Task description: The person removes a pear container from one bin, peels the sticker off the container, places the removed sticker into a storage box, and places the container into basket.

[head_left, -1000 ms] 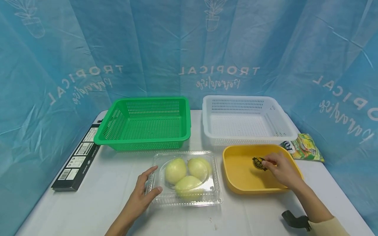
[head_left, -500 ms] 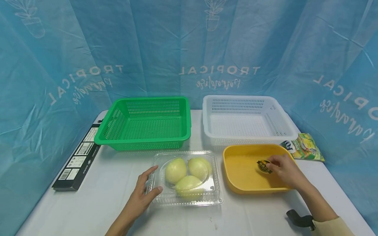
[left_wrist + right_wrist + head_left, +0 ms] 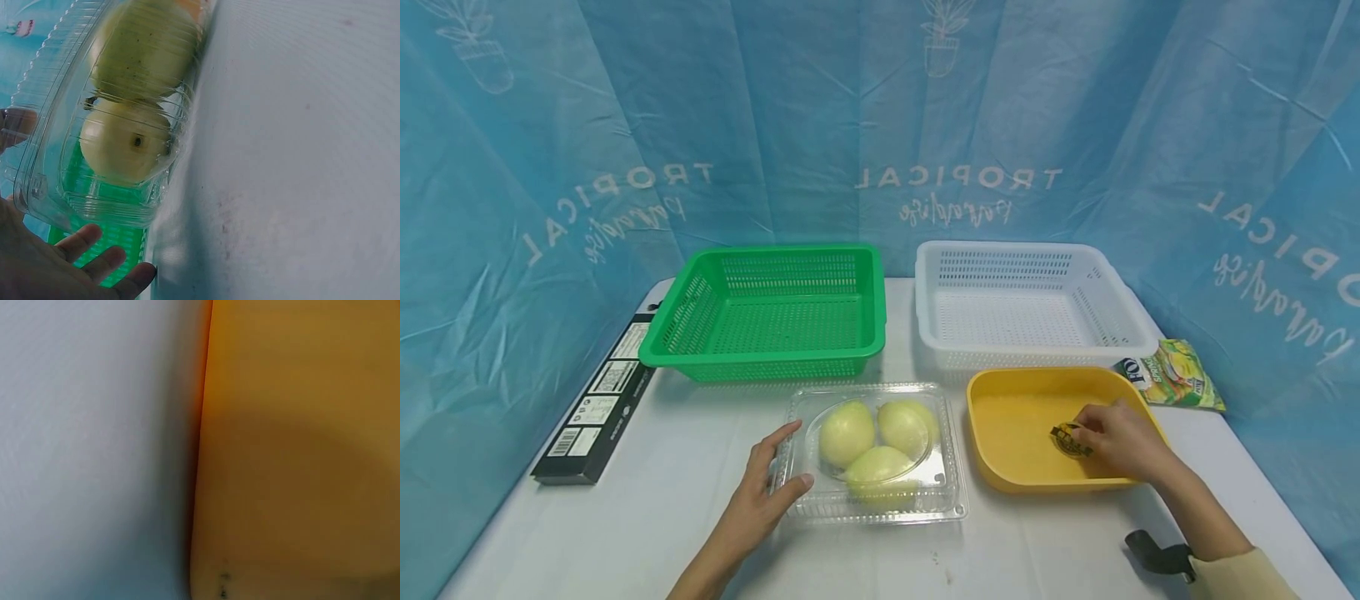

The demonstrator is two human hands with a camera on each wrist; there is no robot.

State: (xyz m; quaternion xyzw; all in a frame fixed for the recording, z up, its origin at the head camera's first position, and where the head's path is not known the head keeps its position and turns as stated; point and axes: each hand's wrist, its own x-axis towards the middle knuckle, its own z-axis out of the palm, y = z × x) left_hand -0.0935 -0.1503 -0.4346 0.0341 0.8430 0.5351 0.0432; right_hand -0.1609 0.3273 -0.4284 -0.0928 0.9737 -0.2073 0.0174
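My right hand (image 3: 1123, 442) reaches into a yellow plastic basin (image 3: 1000, 425), its thumb and forefinger pinching a small black-and-yellow sticker (image 3: 1066, 440) close over the floor. In the right wrist view the basin's bare wall (image 3: 300, 375) and a shadow fill one side; the fingers are out of frame. On the left, my left hand (image 3: 763, 492) rests against the side of a clear plastic clamshell box (image 3: 955, 500), thumb and forefinger extended. Three pale yellow-green pear-like fruits (image 3: 880, 475) lie inside. The left wrist view shows the other fingers (image 3: 103, 262) straight and spread below the box.
Behind stand a green basket (image 3: 775, 367) and a white basket (image 3: 1030, 354). A long black box (image 3: 598, 400) lies at the left edge, and a green-yellow food packet (image 3: 1180, 375) at the right. A black curved object (image 3: 1153, 554) is beside the right wrist.
Within the basin, my right hand and the sticker have shifted slightly to the right and nearer. The left hand and the clamshell box stay in place.
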